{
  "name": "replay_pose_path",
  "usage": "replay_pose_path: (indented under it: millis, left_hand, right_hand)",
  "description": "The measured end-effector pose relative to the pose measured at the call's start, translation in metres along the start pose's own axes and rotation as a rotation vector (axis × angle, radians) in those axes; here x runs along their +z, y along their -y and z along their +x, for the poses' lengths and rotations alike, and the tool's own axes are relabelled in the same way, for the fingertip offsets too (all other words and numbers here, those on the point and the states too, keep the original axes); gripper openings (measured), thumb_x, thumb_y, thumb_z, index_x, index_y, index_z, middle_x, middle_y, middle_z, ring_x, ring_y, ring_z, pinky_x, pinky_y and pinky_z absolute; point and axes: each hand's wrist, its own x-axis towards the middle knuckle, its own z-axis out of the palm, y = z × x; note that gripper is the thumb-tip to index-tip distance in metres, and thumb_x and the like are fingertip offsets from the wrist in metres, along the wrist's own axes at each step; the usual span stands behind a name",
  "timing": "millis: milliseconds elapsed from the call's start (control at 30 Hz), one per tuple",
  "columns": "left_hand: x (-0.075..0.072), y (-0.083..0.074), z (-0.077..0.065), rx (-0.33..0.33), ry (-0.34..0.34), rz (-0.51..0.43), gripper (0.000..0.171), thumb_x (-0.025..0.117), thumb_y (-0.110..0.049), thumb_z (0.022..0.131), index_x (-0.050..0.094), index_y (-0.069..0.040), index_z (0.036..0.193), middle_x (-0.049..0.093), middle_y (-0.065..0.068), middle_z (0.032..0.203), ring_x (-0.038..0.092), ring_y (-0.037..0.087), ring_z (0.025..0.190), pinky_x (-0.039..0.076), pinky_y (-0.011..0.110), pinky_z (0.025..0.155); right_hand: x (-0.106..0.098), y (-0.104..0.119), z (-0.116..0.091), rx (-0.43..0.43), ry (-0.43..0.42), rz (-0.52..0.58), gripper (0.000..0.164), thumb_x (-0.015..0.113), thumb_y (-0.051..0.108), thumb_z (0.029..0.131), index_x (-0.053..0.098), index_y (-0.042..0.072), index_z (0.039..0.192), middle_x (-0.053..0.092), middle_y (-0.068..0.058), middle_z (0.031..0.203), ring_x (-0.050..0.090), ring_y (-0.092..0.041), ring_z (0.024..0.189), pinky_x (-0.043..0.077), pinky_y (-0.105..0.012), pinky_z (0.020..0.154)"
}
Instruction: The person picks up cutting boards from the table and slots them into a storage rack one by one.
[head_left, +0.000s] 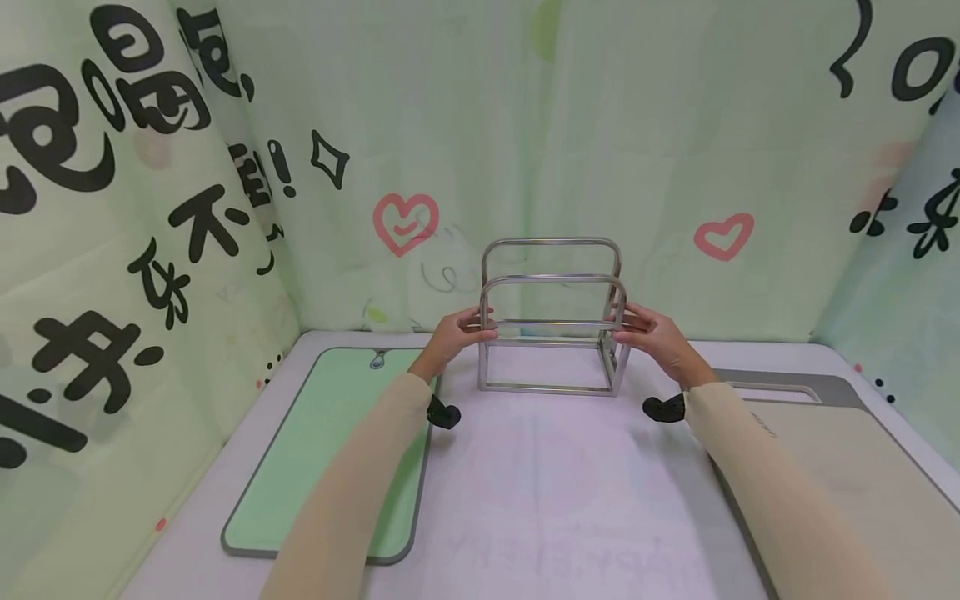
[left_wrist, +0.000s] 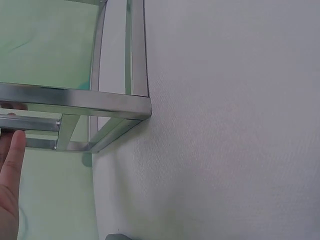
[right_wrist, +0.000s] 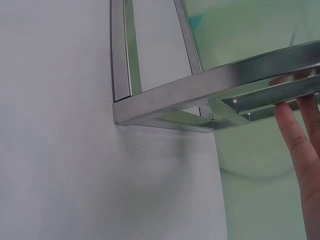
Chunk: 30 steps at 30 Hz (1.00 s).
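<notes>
A silver metal rack [head_left: 547, 388] with arched bars stands at the back middle of the white table. My left hand [head_left: 453, 335] holds its left side, thumb toward me and fingers reaching behind the upright. On the opposite side my right hand [head_left: 660, 337] grips the rack in a matching way. The left wrist view shows a lower corner of the rack [left_wrist: 75, 100] and part of the left hand [left_wrist: 10, 180] at its bars. In the right wrist view, fingers [right_wrist: 295, 137] touch the rack's side bars [right_wrist: 165, 94]. Some fingertips are hidden behind the metal.
A mint-green cutting board [head_left: 307, 483] with a grey edge lies on the table [head_left: 555, 500] at left. A beige and grey board [head_left: 862, 475] with a handle slot lies at right, partly under my right forearm. Printed green curtains [head_left: 570, 150] hang behind and along both sides.
</notes>
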Motion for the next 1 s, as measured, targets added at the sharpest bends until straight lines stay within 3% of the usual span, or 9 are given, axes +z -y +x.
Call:
replay_pose_path:
  millis: [233, 1000]
  left_hand:
    - [0.005, -0.004, -0.006, -0.019, -0.007, 0.000, 0.048, 0.068, -0.013, 0.086, 0.054, -0.007, 0.132, 0.062, 0.018, 0.123, 0.060, 0.029, 0.115, 0.044, 0.041, 0.103]
    - [0.012, -0.010, -0.017, -0.051, -0.009, 0.021, 0.049, 0.071, -0.017, 0.084, 0.055, -0.010, 0.130, 0.063, 0.015, 0.123, 0.061, 0.026, 0.114, 0.044, 0.040, 0.103]
  right_hand:
    - [-0.001, 0.000, -0.006, 0.031, -0.003, -0.015, 0.079, 0.061, 0.021, 0.091, 0.011, 0.006, 0.151, 0.028, -0.026, 0.150, 0.046, 0.001, 0.112, 0.019, -0.055, 0.114]
    - [0.000, 0.007, -0.025, 0.016, 0.003, -0.049, 0.078, 0.061, 0.023, 0.092, 0.013, 0.005, 0.151, 0.031, -0.027, 0.148, 0.051, 0.017, 0.095, 0.022, -0.057, 0.112]
